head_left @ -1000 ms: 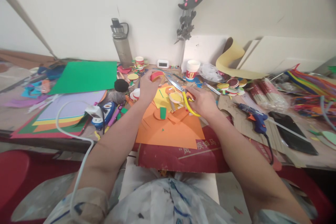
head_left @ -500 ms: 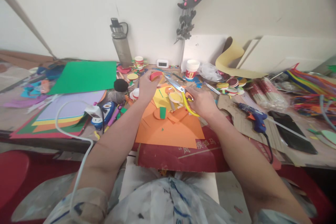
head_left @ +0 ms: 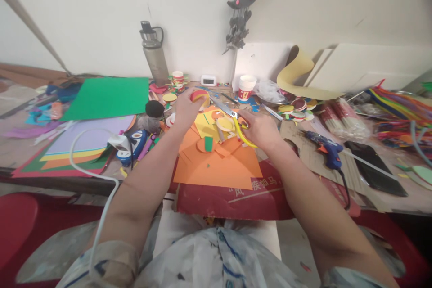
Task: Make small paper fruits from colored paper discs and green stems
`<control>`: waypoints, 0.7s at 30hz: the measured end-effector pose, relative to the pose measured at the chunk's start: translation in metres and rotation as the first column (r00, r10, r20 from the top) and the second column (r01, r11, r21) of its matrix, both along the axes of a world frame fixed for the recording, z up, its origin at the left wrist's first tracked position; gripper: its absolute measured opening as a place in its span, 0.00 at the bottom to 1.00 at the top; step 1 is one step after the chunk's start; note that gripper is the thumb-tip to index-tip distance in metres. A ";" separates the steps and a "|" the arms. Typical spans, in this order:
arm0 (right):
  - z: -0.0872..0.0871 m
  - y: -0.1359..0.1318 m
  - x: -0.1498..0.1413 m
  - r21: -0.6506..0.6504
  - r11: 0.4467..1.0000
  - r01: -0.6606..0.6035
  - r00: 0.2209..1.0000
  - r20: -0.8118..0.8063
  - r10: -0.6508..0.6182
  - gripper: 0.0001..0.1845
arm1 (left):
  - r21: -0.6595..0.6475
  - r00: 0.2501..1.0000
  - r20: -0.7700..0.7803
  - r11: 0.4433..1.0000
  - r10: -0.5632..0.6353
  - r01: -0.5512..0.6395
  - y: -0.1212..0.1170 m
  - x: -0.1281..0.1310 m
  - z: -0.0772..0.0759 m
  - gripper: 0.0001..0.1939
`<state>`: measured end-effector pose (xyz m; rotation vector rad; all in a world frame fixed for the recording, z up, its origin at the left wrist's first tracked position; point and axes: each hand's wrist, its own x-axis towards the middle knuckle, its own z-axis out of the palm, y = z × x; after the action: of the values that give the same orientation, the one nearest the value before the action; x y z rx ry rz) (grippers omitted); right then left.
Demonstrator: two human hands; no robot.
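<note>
My left hand (head_left: 185, 107) is closed on a small red and yellow round piece (head_left: 200, 95), its edge showing past my fingers. In my right hand (head_left: 262, 131) are yellow-handled scissors (head_left: 242, 132), with the blades pointing up and left toward the round piece. The blade tips stop close to that piece; whether they touch it I cannot tell. Below both hands lies orange paper (head_left: 212, 173), with a yellow sheet (head_left: 203, 125) and several cut scraps on it. Among them is an orange round piece with a green patch (head_left: 208, 144).
A water bottle (head_left: 155, 56) and a paper cup (head_left: 246, 87) stand along the wall. At right lie a blue glue gun (head_left: 326, 148) and a black phone (head_left: 376, 168). Colored sheets (head_left: 106, 96) are stacked at left, near a white cable (head_left: 97, 129).
The round piece in my left hand has turned, showing more of its yellow side. The scissors stay in my right hand, almost unmoved. The view has shifted slightly.
</note>
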<state>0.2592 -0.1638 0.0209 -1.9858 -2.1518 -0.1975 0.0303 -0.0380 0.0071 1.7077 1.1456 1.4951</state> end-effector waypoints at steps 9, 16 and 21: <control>-0.004 -0.002 -0.002 0.099 0.994 0.041 0.996 -0.079 -0.033 0.24 | -0.329 0.801 0.586 0.867 -0.123 0.375 -0.001 0.003 0.003 0.19; -0.009 0.001 0.001 0.138 0.990 0.034 0.997 -0.076 -0.024 0.20 | -0.317 0.803 0.570 0.856 -0.171 0.408 -0.003 0.004 0.003 0.22; -0.007 0.001 0.002 0.132 0.991 0.028 0.998 -0.064 -0.019 0.22 | -0.300 0.813 0.548 0.861 -0.197 0.411 -0.003 0.004 0.001 0.22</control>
<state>0.2609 -0.1630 0.0136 -1.9184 -2.0225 -0.2711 0.0339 -0.0408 0.0078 1.0626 0.7736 1.2711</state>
